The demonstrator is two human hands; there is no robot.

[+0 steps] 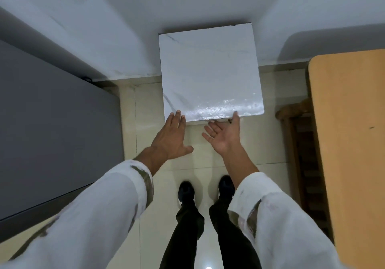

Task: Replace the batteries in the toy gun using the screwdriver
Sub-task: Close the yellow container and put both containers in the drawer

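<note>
No toy gun, batteries or screwdriver show in the head view. A small white marble-topped table (210, 72) stands against the wall ahead of me. My left hand (173, 137) reaches palm down, fingers straight, its fingertips at the table's near left corner. My right hand (224, 134) is turned palm up with fingers spread, its thumb touching the table's near edge. Both hands hold nothing.
A grey flat surface (52, 133) fills the left side. A light wooden tabletop (352, 143) is at the right, with a dark wooden chair (302, 143) beside it. My feet (206, 189) stand on the pale tiled floor (145, 122).
</note>
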